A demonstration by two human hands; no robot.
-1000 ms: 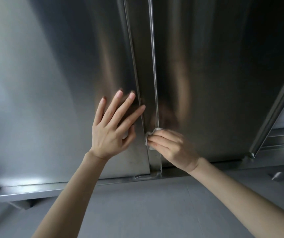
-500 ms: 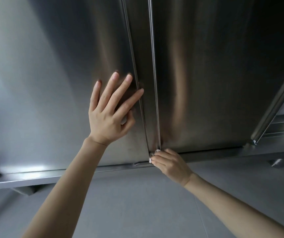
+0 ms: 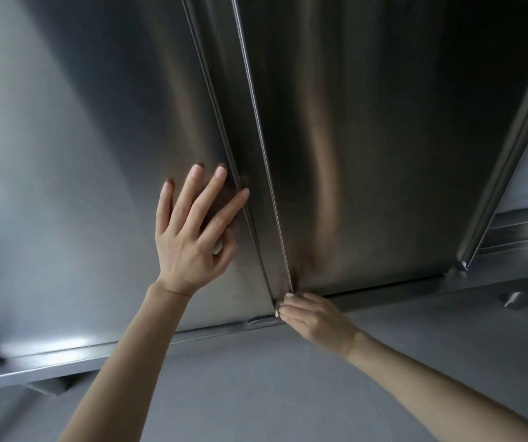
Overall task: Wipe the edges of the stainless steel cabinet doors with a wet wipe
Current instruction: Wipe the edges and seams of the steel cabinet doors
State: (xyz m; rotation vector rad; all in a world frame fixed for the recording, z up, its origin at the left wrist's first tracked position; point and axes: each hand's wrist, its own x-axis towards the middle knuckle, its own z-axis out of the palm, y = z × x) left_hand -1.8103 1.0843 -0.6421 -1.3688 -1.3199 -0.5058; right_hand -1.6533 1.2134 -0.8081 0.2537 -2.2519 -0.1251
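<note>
Left hand [image 3: 189,237]: flat against the left door [image 3: 80,154], fingers straight and spread, holding nothing. The index fingertip reaches the door's inner edge; the thumb is folded toward the palm.

Right hand [image 3: 316,320]: fingers curled, fingertips pressed to the bottom end of the strip [image 3: 265,173] that runs between the two doors, where it meets the bottom rail [image 3: 96,355]. It pinches the wipe [image 3: 277,310]. Only a small pale bit of the wipe shows at the fingertips, and the rest is hidden inside the hand.

Wipe position: lowest corner of the strip, touching the steel, just right of the left door's bottom corner.

Right door [image 3: 383,138]: brushed steel, dark, with a blurred reflection of the arm. A steel post [image 3: 511,148] bounds it on the right.

Below the rail: grey floor [image 3: 256,393]. Both forearms are bare.
</note>
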